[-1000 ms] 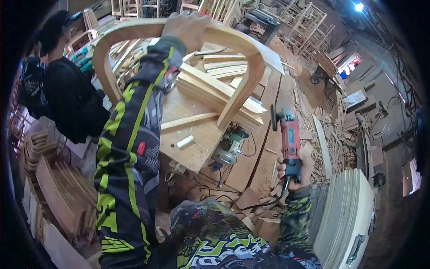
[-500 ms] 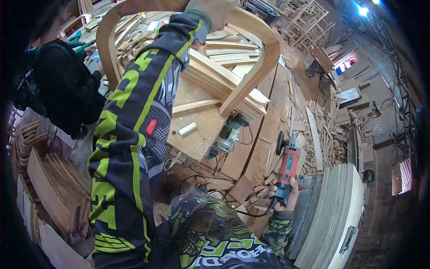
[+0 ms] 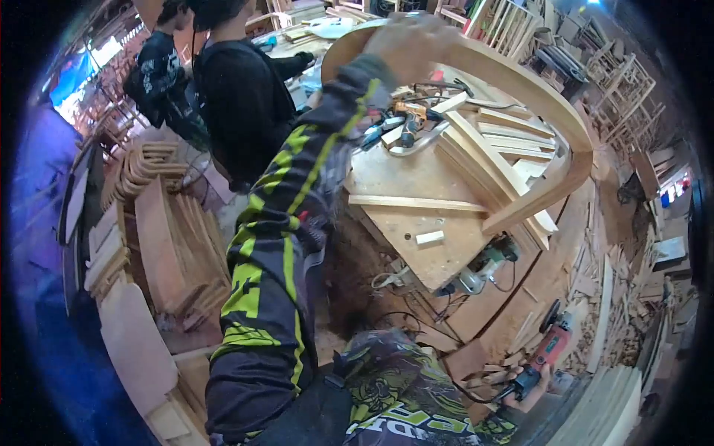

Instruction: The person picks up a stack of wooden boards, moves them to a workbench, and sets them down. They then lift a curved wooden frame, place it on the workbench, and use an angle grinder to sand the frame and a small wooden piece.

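The workbench (image 3: pixel 401 223) carries a stack of slats (image 3: pixel 491 160). A curved wooden frame (image 3: pixel 554 111) stands over the bench, one end resting on the slats. A second person (image 3: pixel 245 97) stands at the far side of the bench. The left hand (image 3: pixel 409 44), blurred, is closed on top of the frame. The right hand (image 3: pixel 532 392), low beside the bench, is wrapped around the rear grip of a red grinder (image 3: pixel 552 348).
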